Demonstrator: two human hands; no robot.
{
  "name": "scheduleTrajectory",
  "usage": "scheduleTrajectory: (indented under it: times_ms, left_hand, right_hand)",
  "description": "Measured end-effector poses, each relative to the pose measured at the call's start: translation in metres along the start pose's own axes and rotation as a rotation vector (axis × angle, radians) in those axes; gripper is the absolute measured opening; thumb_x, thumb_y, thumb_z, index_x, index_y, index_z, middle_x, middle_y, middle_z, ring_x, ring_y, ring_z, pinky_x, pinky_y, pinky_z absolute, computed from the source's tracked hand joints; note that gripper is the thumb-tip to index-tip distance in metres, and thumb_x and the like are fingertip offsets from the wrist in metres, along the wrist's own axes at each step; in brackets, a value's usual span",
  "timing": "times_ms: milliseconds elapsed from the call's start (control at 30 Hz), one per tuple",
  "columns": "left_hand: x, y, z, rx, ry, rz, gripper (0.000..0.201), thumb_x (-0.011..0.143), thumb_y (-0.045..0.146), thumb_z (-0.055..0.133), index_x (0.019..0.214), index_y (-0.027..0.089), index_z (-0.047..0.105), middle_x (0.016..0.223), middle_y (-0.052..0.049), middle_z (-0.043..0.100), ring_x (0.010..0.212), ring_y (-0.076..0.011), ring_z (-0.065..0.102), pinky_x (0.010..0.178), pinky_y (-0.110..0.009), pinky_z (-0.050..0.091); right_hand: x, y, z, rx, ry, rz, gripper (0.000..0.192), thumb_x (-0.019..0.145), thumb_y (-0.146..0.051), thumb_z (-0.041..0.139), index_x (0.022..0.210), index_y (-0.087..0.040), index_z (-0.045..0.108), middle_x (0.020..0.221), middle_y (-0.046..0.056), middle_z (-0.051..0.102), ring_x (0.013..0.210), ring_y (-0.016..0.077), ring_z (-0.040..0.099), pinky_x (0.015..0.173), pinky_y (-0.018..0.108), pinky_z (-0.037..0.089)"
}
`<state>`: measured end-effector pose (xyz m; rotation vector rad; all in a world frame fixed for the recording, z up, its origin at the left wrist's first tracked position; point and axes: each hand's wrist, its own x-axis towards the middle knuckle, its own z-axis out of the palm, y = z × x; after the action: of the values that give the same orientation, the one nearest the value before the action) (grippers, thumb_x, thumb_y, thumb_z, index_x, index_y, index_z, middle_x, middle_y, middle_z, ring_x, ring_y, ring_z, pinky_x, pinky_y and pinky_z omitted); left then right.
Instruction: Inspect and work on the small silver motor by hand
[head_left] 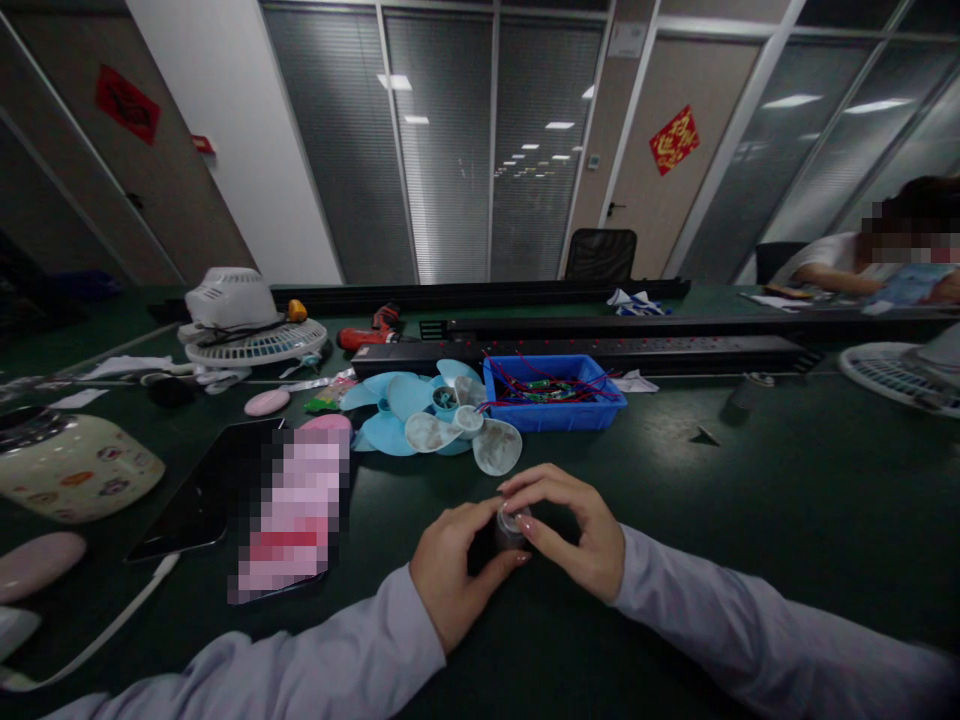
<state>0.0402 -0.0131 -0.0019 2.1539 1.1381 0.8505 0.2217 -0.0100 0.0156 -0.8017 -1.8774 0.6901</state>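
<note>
The small cylinder (511, 535) is looking like smooth grey metal with a dull shine. The sleeves (712, 610) are showing soft, matt, creasing cloth. The table (795, 500) is presenting a smooth surface with a faint sheen. The bin (555, 418) is appearing as smooth, slightly glossy plastic. The blue fan blades (409, 397) are showing smooth plastic, while the grey blades (497, 447) are looking cloudy and blotchy. The tablet (206, 485) is gleaming with a glossy black face. The glass panels (439, 130) are reflecting lights.

Single head-worn view, looking forward and down, near above green table (787, 490), facing glass partition (439, 150)
</note>
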Motion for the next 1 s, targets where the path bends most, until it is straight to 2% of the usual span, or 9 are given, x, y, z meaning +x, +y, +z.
scheduleTrajectory:
  times_ms: [167, 400, 600, 733, 833, 900, 1000]
  left_hand:
    - [0.0, 0.0, 0.0, -0.015, -0.005, 0.0, 0.037, 0.079, 0.03, 0.066, 0.115, 0.023, 0.06, 0.106, -0.004, 0.069, 0.095, -0.0243, 0.064, 0.084, -0.04, 0.049]
    - [-0.001, -0.001, 0.0, 0.002, 0.001, -0.009, 0.036, 0.079, 0.032, 0.066, 0.113, 0.022, 0.061, 0.103, -0.005, 0.07, 0.093, -0.0246, 0.064, 0.085, -0.04, 0.05]
    - [0.0, -0.001, 0.0, 0.013, 0.015, 0.002, 0.038, 0.078, 0.032, 0.067, 0.114, 0.023, 0.061, 0.107, -0.005, 0.07, 0.095, -0.0251, 0.065, 0.086, -0.04, 0.05]
    - [-0.001, -0.002, 0.0, 0.003, 0.028, 0.011, 0.041, 0.077, 0.03, 0.068, 0.117, 0.024, 0.059, 0.109, -0.005, 0.069, 0.098, -0.0244, 0.064, 0.087, -0.039, 0.05]
    - [-0.002, -0.002, 0.001, 0.0, 0.036, -0.001, 0.039, 0.077, 0.031, 0.068, 0.115, 0.023, 0.06, 0.107, -0.005, 0.07, 0.096, -0.0246, 0.065, 0.085, -0.04, 0.051]
    - [-0.001, -0.003, 0.002, 0.001, 0.04, -0.009, 0.039, 0.077, 0.031, 0.068, 0.114, 0.023, 0.061, 0.107, -0.005, 0.07, 0.097, -0.0251, 0.065, 0.086, -0.041, 0.05]
    - [-0.001, -0.002, 0.002, -0.004, 0.024, -0.002, 0.04, 0.077, 0.03, 0.069, 0.116, 0.023, 0.06, 0.112, -0.005, 0.069, 0.1, -0.0249, 0.064, 0.088, -0.041, 0.049]
  right_hand:
    - [0.006, -0.001, -0.001, -0.007, 0.013, 0.065, 0.012, 0.079, -0.016, 0.064, 0.087, -0.016, 0.073, 0.093, 0.009, 0.071, 0.089, 0.0199, 0.067, 0.082, 0.034, 0.052]
    - [0.016, -0.009, -0.006, 0.013, -0.064, 0.219, 0.009, 0.078, -0.024, 0.069, 0.08, -0.016, 0.073, 0.086, 0.008, 0.074, 0.084, 0.0198, 0.069, 0.08, 0.034, 0.053]
    - [0.015, -0.011, -0.003, -0.028, -0.013, 0.249, 0.008, 0.076, -0.025, 0.071, 0.075, -0.017, 0.07, 0.083, 0.005, 0.074, 0.082, 0.0193, 0.07, 0.078, 0.033, 0.054]
    - [0.014, -0.01, -0.002, -0.087, -0.003, 0.215, 0.01, 0.077, -0.028, 0.072, 0.075, -0.018, 0.069, 0.081, 0.002, 0.074, 0.079, 0.0176, 0.07, 0.075, 0.03, 0.054]
    - [0.013, -0.009, -0.003, -0.142, -0.01, 0.167, 0.009, 0.078, -0.027, 0.071, 0.083, -0.019, 0.071, 0.082, 0.001, 0.075, 0.077, 0.0163, 0.07, 0.071, 0.027, 0.054]
    - [0.013, -0.009, -0.004, -0.191, -0.022, 0.092, 0.01, 0.078, -0.025, 0.071, 0.086, -0.02, 0.073, 0.082, 0.002, 0.076, 0.076, 0.0167, 0.071, 0.07, 0.028, 0.054]
    - [0.013, -0.007, -0.004, -0.263, -0.008, -0.045, 0.004, 0.078, -0.022, 0.071, 0.08, -0.02, 0.074, 0.079, 0.002, 0.077, 0.075, 0.0176, 0.071, 0.072, 0.03, 0.052]
